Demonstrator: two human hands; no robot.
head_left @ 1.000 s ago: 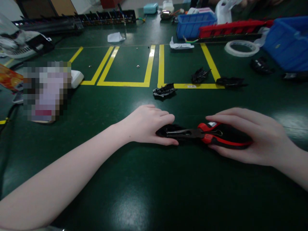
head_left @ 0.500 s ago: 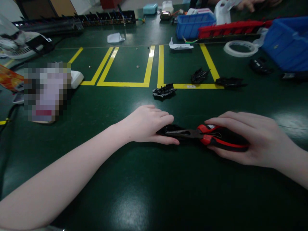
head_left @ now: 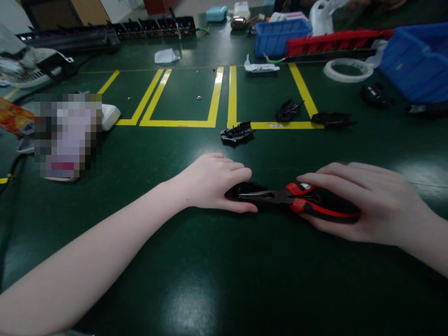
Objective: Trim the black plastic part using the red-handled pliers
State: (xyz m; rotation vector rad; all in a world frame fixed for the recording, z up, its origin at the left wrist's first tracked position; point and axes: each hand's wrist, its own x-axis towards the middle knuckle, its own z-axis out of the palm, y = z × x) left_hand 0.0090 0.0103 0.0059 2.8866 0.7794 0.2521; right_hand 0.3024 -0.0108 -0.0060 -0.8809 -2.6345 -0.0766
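Two hands busy low on the dark green table (head_left: 210,261): left hand (head_left: 213,183) pins a small black plastic part (head_left: 241,190), right hand (head_left: 364,205) wraps red-and-black long-nose pliers (head_left: 304,200), tips on it, three more black parts (head_left: 276,122) waiting beyond

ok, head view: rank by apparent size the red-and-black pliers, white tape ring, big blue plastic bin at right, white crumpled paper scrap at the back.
1. Big blue plastic bin, though cut off by the frame edge.
2. Red-and-black pliers, nearest the camera, so flattered.
3. White tape ring.
4. White crumpled paper scrap.
The bin, ring and scrap lie farther back, so true sizes stay unsure.
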